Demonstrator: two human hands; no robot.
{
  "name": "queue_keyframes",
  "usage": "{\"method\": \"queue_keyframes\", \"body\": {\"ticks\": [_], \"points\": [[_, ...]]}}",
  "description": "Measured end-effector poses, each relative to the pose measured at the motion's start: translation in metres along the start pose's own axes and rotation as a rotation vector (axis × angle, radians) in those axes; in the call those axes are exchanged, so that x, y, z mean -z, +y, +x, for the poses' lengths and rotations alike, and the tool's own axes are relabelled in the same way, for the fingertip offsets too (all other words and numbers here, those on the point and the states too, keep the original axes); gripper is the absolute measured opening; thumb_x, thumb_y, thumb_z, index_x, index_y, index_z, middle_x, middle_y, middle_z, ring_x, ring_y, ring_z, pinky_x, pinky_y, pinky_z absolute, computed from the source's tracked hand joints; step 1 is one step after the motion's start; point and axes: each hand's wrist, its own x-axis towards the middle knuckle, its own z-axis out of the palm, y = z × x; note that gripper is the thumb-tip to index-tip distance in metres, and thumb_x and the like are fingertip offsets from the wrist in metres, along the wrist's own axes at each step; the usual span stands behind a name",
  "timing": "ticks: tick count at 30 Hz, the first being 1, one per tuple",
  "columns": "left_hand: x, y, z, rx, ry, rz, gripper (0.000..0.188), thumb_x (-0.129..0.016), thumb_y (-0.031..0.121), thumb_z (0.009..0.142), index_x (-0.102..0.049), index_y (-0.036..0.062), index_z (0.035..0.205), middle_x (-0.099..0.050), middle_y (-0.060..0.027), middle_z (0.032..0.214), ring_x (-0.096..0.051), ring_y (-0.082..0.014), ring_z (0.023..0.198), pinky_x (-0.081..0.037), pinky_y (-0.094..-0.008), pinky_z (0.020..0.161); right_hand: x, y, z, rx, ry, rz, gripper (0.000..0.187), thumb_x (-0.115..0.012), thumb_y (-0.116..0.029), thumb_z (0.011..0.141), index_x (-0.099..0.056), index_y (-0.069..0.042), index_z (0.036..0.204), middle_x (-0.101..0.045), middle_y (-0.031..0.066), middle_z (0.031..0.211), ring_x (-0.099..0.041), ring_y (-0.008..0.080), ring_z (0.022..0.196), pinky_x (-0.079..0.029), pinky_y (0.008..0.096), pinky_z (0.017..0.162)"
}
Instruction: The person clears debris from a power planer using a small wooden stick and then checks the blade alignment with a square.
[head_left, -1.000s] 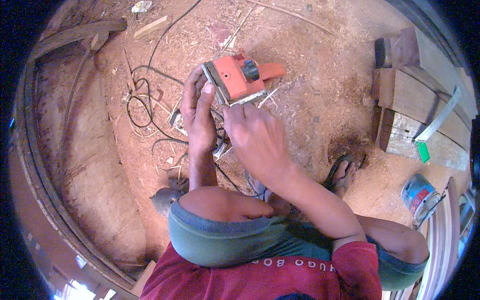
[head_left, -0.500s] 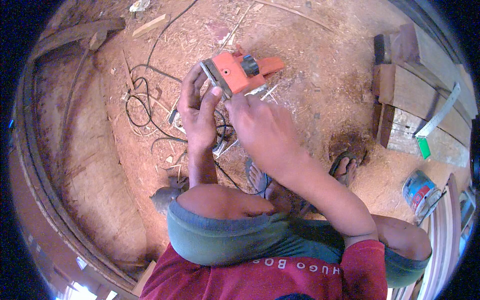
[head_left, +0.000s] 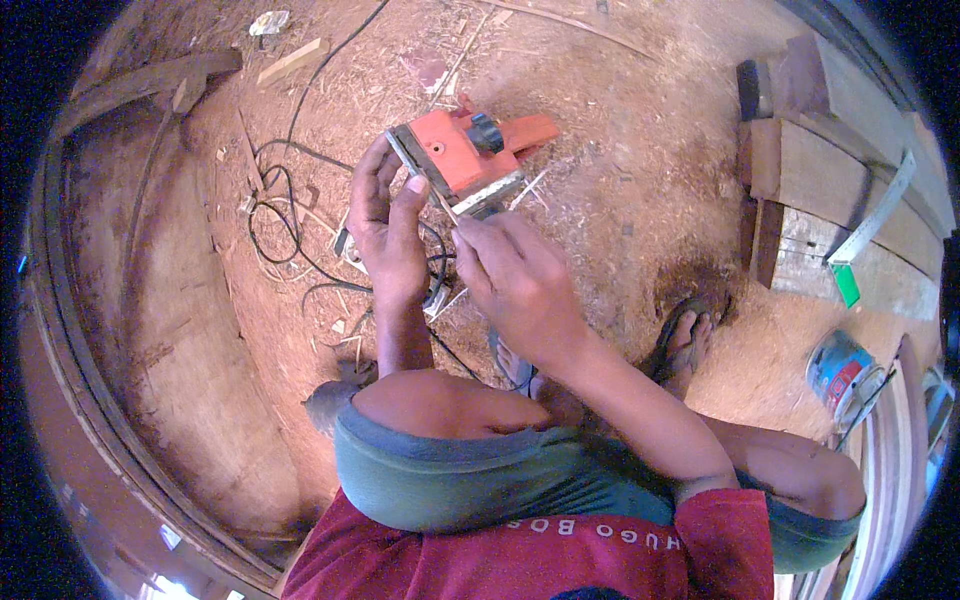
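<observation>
An orange electric planer (head_left: 450, 150) with a black round knob (head_left: 486, 133) is held up over the ground, tilted, a long metal edge (head_left: 412, 165) facing my left side. My left hand (head_left: 390, 225) grips it along that edge, thumb on the near side and fingers wrapped behind. My right hand (head_left: 515, 275) is closed in a pinch at the near end of the metal edge. Whatever lies between its fingertips is too small to make out. A pale, dusty strip runs along the planer's near side, just above the right knuckles.
Black cord (head_left: 290, 215) loops over shavings left of the planer. A large curved timber (head_left: 180, 350) fills the left. Stacked wooden beams (head_left: 820, 170) stand at right, bearing a try square with a green handle (head_left: 846, 285). A blue can (head_left: 838, 368) sits below them.
My right hand has drawn back slightly toward me, uncovering more of the planer's near side. The left hand keeps its grip, and the whole scene has shifted a little leftward.
</observation>
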Motion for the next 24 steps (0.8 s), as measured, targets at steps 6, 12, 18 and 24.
{"method": "queue_keyframes", "body": {"ticks": [6, 12, 18, 24], "points": [[0.0, 0.001, 0.001, -0.018, -0.021, 0.031, 0.056, -0.061, 0.003, 0.089, -0.044, -0.0036, 0.142, -0.059, -0.0222, 0.134, -0.056, -0.0274, 0.125, -0.045, -0.0392, 0.105, -0.011, 0.013, 0.001, 0.127, -0.04, -0.108, 0.019, -0.067, -0.001, 0.084, -0.065, 0.004, 0.102, -0.058, 0.0135, 0.083, -0.062, 0.0284, 0.072, -0.053, 0.0384, 0.063], [0.001, 0.0, 0.001, -0.015, -0.012, 0.042, 0.055, -0.06, 0.003, 0.088, -0.045, -0.0048, 0.141, -0.059, -0.0226, 0.133, -0.057, -0.0279, 0.125, -0.046, -0.0393, 0.104, -0.016, 0.008, 0.013, 0.13, -0.015, -0.105, 0.012, -0.059, -0.006, 0.086, -0.06, 0.0, 0.096, -0.057, 0.0139, 0.082, -0.064, 0.0299, 0.074, -0.053, 0.0413, 0.06], [-0.001, 0.002, 0.002, -0.042, -0.003, 0.036, 0.053, -0.059, 0.003, 0.088, -0.047, -0.0042, 0.139, -0.06, -0.0225, 0.131, -0.058, -0.0278, 0.123, -0.046, -0.0386, 0.103, -0.01, 0.005, 0.015, 0.102, -0.098, -0.12, 0.012, -0.059, -0.01, 0.091, -0.061, 0.0, 0.098, -0.06, 0.0155, 0.084, -0.066, 0.0314, 0.078, -0.055, 0.0419, 0.064], [-0.014, 0.012, 0.006, -0.031, 0.1, 0.185, 0.044, -0.057, 0.004, 0.088, -0.052, -0.0044, 0.131, -0.064, -0.0194, 0.123, -0.062, -0.0224, 0.112, -0.049, -0.0358, 0.096, 0.007, 0.027, 0.015, -0.005, -0.083, 0.209, 0.016, -0.066, -0.015, 0.091, -0.07, -0.002, 0.099, -0.069, 0.0154, 0.095, -0.069, 0.0347, 0.084, -0.057, 0.0424, 0.075]]}}
